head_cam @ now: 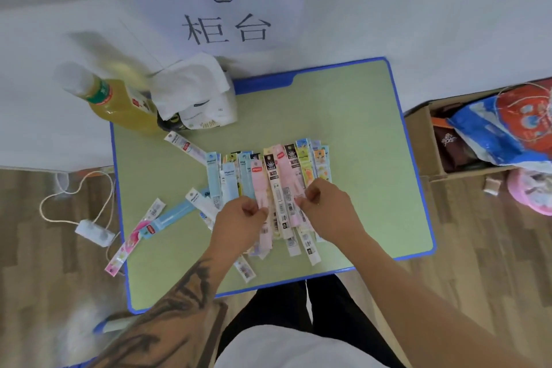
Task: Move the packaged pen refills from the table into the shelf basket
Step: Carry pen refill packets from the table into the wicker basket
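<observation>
On the floor at the far left lies a white power strip (95,233) with its cord. A pink refill (127,249) hangs over the left edge of the green worktop (358,128), and a blue refill (171,216) lies slanted just beside it. At the back left corner stand a juice bottle (119,101) and a tissue pack (197,95); one loose refill (185,145) lies slanted in front of them. The main bundle of refills (268,185) lies fanned in the worktop's middle, long sides touching and overlapping, ends pointing away from the person. The left hand (239,221) rests on the bundle's near left part, knuckles up, its fingers (254,209) curled and pinching the packs. The tattooed left forearm rises from the bottom edge. The right hand (328,206) sits on the bundle's near right part, fingers (310,194) curled down, gripping packs; several refill ends stick out toward the person between the two hands. The right forearm slants in from the lower right. Right of the worktop stands a cardboard box (424,143) holding bags
</observation>
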The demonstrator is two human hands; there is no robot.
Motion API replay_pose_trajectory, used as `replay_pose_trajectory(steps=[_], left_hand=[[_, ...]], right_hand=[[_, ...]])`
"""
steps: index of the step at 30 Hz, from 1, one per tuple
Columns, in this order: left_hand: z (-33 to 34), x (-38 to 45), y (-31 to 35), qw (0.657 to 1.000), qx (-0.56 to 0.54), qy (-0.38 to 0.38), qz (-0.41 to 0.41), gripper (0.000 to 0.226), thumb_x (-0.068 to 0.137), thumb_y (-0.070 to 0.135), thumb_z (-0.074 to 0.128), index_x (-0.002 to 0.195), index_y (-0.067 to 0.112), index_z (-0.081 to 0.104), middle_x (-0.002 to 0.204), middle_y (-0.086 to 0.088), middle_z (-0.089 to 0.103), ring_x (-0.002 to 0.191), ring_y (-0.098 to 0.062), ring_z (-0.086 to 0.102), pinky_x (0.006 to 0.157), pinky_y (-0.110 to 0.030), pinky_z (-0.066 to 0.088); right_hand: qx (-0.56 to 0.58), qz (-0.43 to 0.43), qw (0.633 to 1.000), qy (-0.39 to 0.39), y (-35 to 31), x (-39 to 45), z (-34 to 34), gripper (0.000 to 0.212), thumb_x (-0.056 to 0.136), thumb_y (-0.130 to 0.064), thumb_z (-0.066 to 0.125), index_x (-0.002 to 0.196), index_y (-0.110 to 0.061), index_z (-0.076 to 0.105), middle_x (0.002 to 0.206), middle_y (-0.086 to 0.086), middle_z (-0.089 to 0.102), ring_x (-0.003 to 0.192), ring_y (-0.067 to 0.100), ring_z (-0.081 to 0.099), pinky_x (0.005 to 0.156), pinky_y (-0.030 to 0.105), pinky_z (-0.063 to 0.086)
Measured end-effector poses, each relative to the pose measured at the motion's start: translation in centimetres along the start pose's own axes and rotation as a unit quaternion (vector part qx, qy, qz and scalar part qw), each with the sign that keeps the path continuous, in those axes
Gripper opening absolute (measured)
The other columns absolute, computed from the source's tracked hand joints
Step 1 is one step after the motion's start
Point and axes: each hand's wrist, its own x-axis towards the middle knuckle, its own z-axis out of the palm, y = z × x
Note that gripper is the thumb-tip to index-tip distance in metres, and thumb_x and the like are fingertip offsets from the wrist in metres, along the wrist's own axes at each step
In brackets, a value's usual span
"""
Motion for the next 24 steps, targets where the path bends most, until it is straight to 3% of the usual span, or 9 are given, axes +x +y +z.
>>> replay_pose_trajectory(steps=[2, 5, 9, 11, 13, 16, 18, 21, 24], left_hand=[[-0.4, -0.5, 0.0, 1.000, -0.025, 0.012, 0.010, 0.020, 0.092, 0.027, 0.075, 0.078, 0.019, 0.063, 0.072, 0.004, 0.068, 0.071, -0.020, 0.065, 0.066, -0.029, 0.043], [-0.6, -1.6, 0.4, 0.998, -0.045, 0.021, 0.048, 0.021, 0.093, 0.030, 0.075, 0.078, 0.022, 0.062, 0.068, 0.008, 0.070, 0.063, -0.011, 0.067, 0.061, -0.025, 0.044], [-0.4, -2.0, 1.1, 0.995, -0.056, 0.022, 0.084, 0.018, 0.095, 0.036, 0.071, 0.083, 0.029, 0.061, 0.076, 0.008, 0.075, 0.059, 0.001, 0.064, 0.054, -0.019, 0.044], [-0.4, -1.7, 1.1, 0.994, -0.056, 0.027, 0.094, 0.013, 0.097, 0.031, 0.070, 0.086, 0.031, 0.063, 0.081, 0.008, 0.076, 0.066, -0.001, 0.067, 0.052, -0.017, 0.045], [-0.3, -1.6, 1.0, 0.992, -0.029, 0.038, 0.114, 0.015, 0.097, 0.024, 0.068, 0.085, 0.032, 0.063, 0.086, 0.012, 0.072, 0.077, -0.004, 0.067, 0.061, -0.021, 0.049], [0.1, -1.7, 1.0, 0.991, 0.011, 0.048, 0.125, 0.017, 0.097, 0.022, 0.066, 0.084, 0.032, 0.061, 0.087, 0.015, 0.067, 0.081, -0.005, 0.065, 0.078, -0.032, 0.055], [0.6, -1.9, 1.2, 0.991, 0.035, 0.050, 0.120, 0.010, 0.097, 0.033, 0.066, 0.091, 0.028, 0.060, 0.089, 0.012, 0.067, 0.081, -0.011, 0.065, 0.078, -0.036, 0.056], [1.5, -1.7, 2.0, 0.979, 0.156, 0.047, 0.122, 0.032, 0.097, 0.053, 0.062, 0.111, 0.027, 0.052, 0.098, 0.007, 0.063, 0.086, -0.018, 0.062, 0.073, -0.034, 0.047], [2.3, -1.0, 2.3, 0.968, 0.208, 0.047, 0.129, 0.025, 0.099, 0.046, 0.061, 0.107, 0.025, 0.052, 0.101, 0.002, 0.062, 0.087, -0.023, 0.059, 0.071, -0.035, 0.046]], right_hand=[[0.040, -0.001, 0.999, 0.005, 0.0, -0.6, -0.2, 0.016, 0.098, -0.030, 0.068, 0.092, -0.018, 0.058, 0.081, -0.002, 0.064, 0.068, 0.009, 0.055, 0.057, 0.017, 0.039], [0.113, 0.020, 0.993, 0.019, 0.6, -1.6, -0.1, 0.017, 0.094, -0.032, 0.074, 0.089, -0.024, 0.060, 0.076, -0.004, 0.070, 0.066, 0.009, 0.061, 0.062, 0.022, 0.042], [0.193, 0.038, 0.979, 0.043, 1.6, -3.6, -0.3, 0.017, 0.092, -0.027, 0.078, 0.091, -0.019, 0.063, 0.074, 0.003, 0.074, 0.053, 0.005, 0.058, 0.062, 0.027, 0.045], [0.216, 0.050, 0.973, 0.065, 2.1, -4.9, -0.5, 0.017, 0.092, -0.026, 0.078, 0.091, -0.017, 0.063, 0.076, 0.006, 0.074, 0.055, 0.007, 0.059, 0.062, 0.029, 0.047], [0.235, 0.061, 0.967, 0.081, 2.8, -6.3, -0.6, 0.017, 0.092, -0.025, 0.077, 0.090, -0.016, 0.063, 0.080, 0.009, 0.074, 0.055, 0.006, 0.058, 0.063, 0.029, 0.047], [0.244, 0.070, 0.962, 0.099, 3.6, -8.8, -1.0, 0.019, 0.093, -0.028, 0.076, 0.092, -0.014, 0.064, 0.084, 0.008, 0.075, 0.053, 0.001, 0.055, 0.056, 0.013, 0.042], [0.251, 0.074, 0.958, 0.120, 4.3, -10.3, -1.4, 0.021, 0.094, -0.029, 0.076, 0.092, -0.013, 0.064, 0.082, 0.005, 0.075, 0.049, -0.001, 0.052, 0.050, 0.008, 0.038], [0.276, 0.081, 0.947, 0.145, 5.8, -11.9, -1.1, 0.019, 0.093, -0.028, 0.077, 0.090, -0.014, 0.064, 0.075, 0.001, 0.073, 0.047, 0.000, 0.051, 0.051, 0.014, 0.039], [0.296, 0.083, 0.940, 0.146, 7.2, -13.2, -0.6, 0.018, 0.092, -0.028, 0.078, 0.088, -0.017, 0.065, 0.069, -0.002, 0.070, 0.050, 0.002, 0.053, 0.053, 0.018, 0.042]])
